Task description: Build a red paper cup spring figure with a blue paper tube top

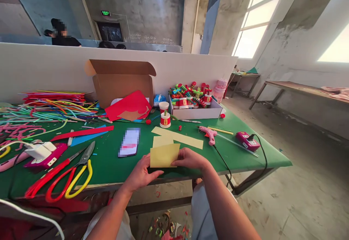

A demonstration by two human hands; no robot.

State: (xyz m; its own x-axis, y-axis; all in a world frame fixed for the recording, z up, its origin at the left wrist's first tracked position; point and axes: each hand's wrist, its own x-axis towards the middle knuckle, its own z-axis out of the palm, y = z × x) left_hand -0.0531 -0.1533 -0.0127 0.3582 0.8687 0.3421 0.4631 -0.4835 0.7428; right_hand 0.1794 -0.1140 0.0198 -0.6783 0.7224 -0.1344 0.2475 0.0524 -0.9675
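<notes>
A yellow piece of card (164,155) is held up at the front edge of the green table. My left hand (141,173) grips its left side, the thumb reaching below the lower edge. On the right, my right hand (190,159) pinches the card between thumb and fingers. Behind it lie a smaller pale yellow piece of paper (160,141) and a long pale yellow strip (188,138), flat on the table. A pink glue gun (209,134) rests to the right of the strip. A phone (129,142) lies to the left.
Scissors (83,163) and red-handled pliers-like cutters (51,176) lie at front left, near a power strip (47,156). Colourful pipe cleaners (51,111) are heaped behind. A white box (196,113) of cup figures, one cup figure (165,120) and a cardboard box (124,84) stand at the back.
</notes>
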